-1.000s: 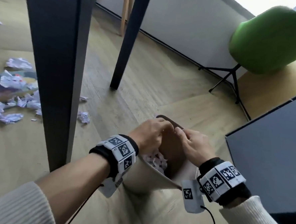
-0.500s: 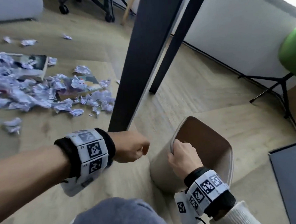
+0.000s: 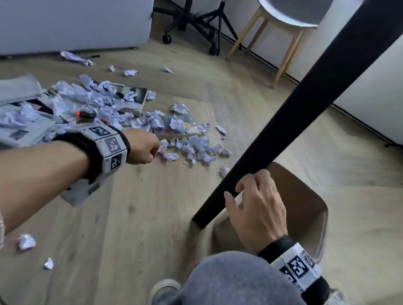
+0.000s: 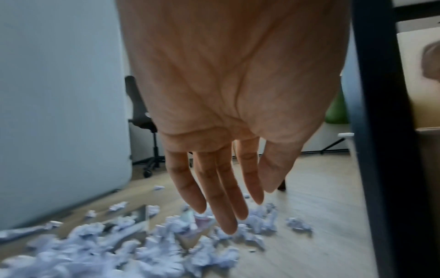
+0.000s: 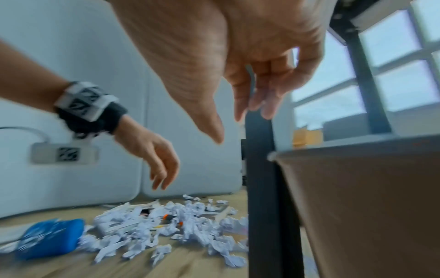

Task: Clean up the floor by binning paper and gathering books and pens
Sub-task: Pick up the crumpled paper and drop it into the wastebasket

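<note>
Crumpled white paper lies heaped on the wooden floor, over a dark-covered book, a colourful book and an orange-tipped pen. My left hand reaches over the near edge of this heap. In the left wrist view the left hand hangs with straight fingers above the paper and holds nothing. The beige bin stands at the lower right. My right hand hovers at its near rim, fingers relaxed. In the right wrist view the right hand is empty beside the bin.
A black table leg slants down just left of the bin. A grey sofa, an office chair base and a wooden-legged stool stand behind. Newspaper lies at left, two loose paper balls near me. A blue object sits by the heap.
My left hand has left the bin and swung left out over the paper heap. My view turned left with it. The right hand stayed at the bin's rim.
</note>
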A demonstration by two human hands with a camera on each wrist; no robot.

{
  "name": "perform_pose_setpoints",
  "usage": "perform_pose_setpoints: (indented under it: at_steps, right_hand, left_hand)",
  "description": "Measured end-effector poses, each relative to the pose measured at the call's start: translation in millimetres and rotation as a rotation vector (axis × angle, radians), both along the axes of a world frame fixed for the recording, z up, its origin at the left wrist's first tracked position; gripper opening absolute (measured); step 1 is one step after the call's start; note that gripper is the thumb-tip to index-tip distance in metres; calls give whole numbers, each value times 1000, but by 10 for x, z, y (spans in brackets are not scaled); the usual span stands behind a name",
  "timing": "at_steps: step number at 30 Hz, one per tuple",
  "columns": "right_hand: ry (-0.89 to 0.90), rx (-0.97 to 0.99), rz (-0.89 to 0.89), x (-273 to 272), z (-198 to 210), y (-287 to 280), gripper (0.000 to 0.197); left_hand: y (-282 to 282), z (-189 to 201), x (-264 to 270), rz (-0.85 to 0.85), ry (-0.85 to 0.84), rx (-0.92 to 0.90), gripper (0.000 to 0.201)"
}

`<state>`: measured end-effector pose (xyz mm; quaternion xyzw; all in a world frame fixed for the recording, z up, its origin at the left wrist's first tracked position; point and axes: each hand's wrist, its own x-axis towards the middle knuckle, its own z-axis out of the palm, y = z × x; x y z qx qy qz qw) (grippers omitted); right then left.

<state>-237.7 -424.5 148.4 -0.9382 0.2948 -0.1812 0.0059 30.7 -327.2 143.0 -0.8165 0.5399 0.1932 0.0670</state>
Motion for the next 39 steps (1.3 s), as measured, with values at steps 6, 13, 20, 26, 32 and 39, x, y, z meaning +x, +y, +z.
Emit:
perform_pose_setpoints:
  at_steps: [6,13,20,26,32,39]
  right_hand:
    - [59,77,401,742,-429,377,16]
    - [528,192,800,1883,-1309,1017,22]
    - [844,223,1205,2123,-1990,2024,48]
    - [869,198,1296,2100,-2332,2321,28]
    - [830,267,1221,2069,-2447,2058,26]
    - [831,212,954,2155,-2311,1580,37]
  left_hand:
    - [684,218,603,107,-142,-25,22]
    - [2149,-632,797,450,-23,29,9]
    - [3143,-2008,345,1044,227,94,68]
    - [3107,-2287,252,1042,269,-90,76]
    - [2714,-2351,193,777,176,-174,36]
    - [2518,-2420,312,649,168,-202,17]
